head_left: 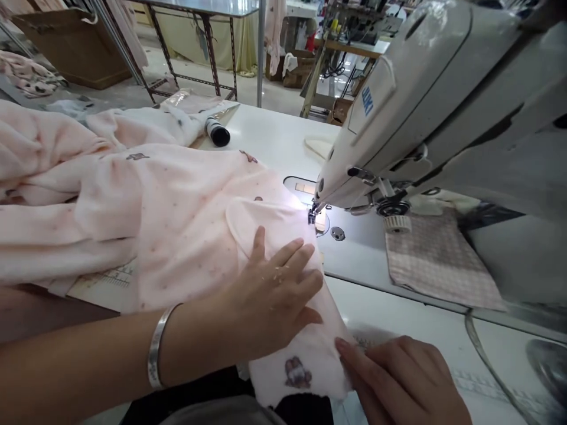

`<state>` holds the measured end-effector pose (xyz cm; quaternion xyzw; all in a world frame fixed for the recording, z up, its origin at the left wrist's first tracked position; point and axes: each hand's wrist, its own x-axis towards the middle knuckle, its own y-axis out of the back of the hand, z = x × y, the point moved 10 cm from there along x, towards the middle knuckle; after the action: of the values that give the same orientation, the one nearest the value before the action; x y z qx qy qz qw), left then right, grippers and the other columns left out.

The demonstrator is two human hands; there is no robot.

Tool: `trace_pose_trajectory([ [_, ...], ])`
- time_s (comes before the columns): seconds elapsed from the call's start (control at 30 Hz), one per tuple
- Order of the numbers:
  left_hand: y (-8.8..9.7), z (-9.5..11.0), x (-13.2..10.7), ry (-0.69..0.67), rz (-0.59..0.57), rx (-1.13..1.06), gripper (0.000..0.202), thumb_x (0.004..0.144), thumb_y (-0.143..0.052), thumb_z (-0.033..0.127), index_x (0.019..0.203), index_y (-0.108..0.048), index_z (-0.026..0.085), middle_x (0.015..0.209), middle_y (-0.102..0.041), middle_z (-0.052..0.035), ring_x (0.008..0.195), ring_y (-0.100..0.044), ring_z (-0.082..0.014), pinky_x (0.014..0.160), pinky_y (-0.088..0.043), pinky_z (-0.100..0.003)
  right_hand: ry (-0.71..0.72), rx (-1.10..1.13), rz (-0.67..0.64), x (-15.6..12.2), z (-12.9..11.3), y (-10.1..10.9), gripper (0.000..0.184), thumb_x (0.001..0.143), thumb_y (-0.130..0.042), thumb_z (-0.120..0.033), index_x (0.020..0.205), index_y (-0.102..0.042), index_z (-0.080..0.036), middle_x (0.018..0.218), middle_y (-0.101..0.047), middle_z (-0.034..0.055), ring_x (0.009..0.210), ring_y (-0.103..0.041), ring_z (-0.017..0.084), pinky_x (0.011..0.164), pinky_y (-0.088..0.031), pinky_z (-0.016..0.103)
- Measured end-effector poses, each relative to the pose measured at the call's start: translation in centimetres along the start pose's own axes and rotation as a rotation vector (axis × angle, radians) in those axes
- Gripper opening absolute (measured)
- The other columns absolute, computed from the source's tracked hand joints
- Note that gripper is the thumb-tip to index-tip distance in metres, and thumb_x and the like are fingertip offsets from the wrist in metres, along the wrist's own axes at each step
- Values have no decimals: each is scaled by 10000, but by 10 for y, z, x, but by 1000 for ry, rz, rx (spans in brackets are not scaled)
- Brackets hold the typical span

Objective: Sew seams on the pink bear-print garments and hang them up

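Pale pink printed fabric [190, 200] spreads over the left of the sewing table, its right edge running under the presser foot [312, 213] of a sewing machine [398, 100]. A small rounded piece of the same pink lies on top of it. My left hand [274, 301] rests flat on the cloth just in front of the foot, fingers spread. At the near right edge, my right hand [403, 378] pinches the fabric between thumb and forefinger, its other fingers curled. A printed brown figure [297, 373] shows between the hands near the cloth's lower end.
Beneath the machine arm lies a checked pink cloth [438, 254]. A dark-ended roll [218, 132] and a cream fabric piece [319, 146] are on the tabletop behind. A cord [482, 348] crosses the right side. Farther back stand a metal-framed table [208, 53] and a cardboard box [75, 47].
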<state>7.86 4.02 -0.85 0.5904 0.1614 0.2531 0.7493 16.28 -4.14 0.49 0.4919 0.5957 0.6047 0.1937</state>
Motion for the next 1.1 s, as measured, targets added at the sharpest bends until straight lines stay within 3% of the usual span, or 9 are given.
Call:
trace_pose_trajectory([
  [0.13, -5, -7, 0, -6, 11, -19, 385, 952, -348, 391, 1254, -465, 183, 1459, -336, -156, 1375, -256, -322, 1011, -130, -754, -6, 19, -5, 2, 0, 1, 219, 865, -503, -81, 1034, -625, -145, 715, -530, 24, 669, -443, 129, 617, -320, 291],
  [0.27, -5, -9, 2, -34, -1, -28, 399, 950, -347, 408, 1262, -459, 186, 1460, -332, -156, 1378, -252, -321, 1009, -145, -748, -83, 45, 7, -5, 12, 1, 218, 867, -560, -159, 1083, -588, -147, 850, -532, 60, 770, -472, 149, 662, -390, 288],
  [0.5, -3, -12, 4, -56, 21, -44, 386, 937, -385, 412, 1235, -478, 186, 1446, -341, -168, 1372, -263, -327, 1010, -141, -741, -132, 28, 30, -13, 21, -1, 305, 806, -654, -191, 1091, -545, -208, 833, -524, 30, 722, -464, 140, 639, -392, 279],
  [0.73, -2, -10, 2, -48, 31, -61, 359, 928, -406, 389, 1223, -491, 202, 1436, -357, -159, 1360, -284, -330, 1009, -138, -741, 2, -29, -75, -6, 9, -6, 280, 839, -578, -172, 1115, -626, -186, 762, -550, 37, 669, -486, 130, 603, -390, 272],
  [0.87, 4, -16, 4, -92, 67, -39, 412, 919, -421, 424, 1255, -476, 191, 1420, -375, -165, 1356, -290, -312, 1061, -128, -684, 141, -49, -69, 0, 2, -7, 263, 836, -563, -138, 1085, -642, -171, 998, -667, 65, 861, -572, 178, 722, -441, 306],
  [0.97, 8, -31, 16, -166, 58, -21, 427, 908, -446, 442, 1234, -484, 169, 1386, -415, -151, 1315, -347, -288, 1096, -150, -615, 290, -106, -96, 13, -4, -12, 228, 882, -512, -174, 1052, -665, -169, 1173, -644, 51, 942, -568, 208, 767, -410, 344],
  [1.1, 14, -62, 42, -256, 10, -6, 454, 900, -439, 502, 1182, -509, 154, 1339, -462, -148, 1231, -430, -277, 1094, -198, -562, 324, -88, -124, 44, 3, -20, 250, 918, -466, -198, 1076, -659, -175, 1198, -636, 25, 955, -541, 192, 791, -381, 331],
])
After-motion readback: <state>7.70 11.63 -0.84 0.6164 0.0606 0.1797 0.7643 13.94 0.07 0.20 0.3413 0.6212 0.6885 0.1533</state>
